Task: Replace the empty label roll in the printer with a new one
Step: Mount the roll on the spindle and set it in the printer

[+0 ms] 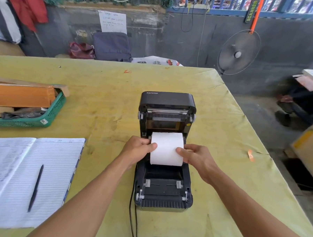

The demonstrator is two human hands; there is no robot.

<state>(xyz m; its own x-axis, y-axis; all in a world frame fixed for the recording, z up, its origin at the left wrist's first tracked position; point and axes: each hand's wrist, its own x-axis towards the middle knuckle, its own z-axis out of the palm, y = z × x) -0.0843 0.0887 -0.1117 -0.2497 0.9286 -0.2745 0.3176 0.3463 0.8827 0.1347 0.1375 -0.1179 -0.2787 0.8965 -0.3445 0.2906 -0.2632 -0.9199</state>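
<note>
A black label printer (163, 191) stands on the yellow-green table (105, 101) with its lid (167, 100) swung open toward the far side. A full white label roll (167, 148) sits in or just above the printer's roll bay. My left hand (138, 150) grips the roll's left end, thumb on its front. My right hand (198, 159) grips its right end the same way. The roll's core and the bay's holders are hidden behind the roll and my fingers.
An open lined notebook (13, 174) with a black pen (36, 188) lies at the left. A green basket (34, 119) with cardboard boxes sits further back left. The printer's black cables (132, 225) run toward me. The table's right edge drops to the floor near a standing fan (238, 53).
</note>
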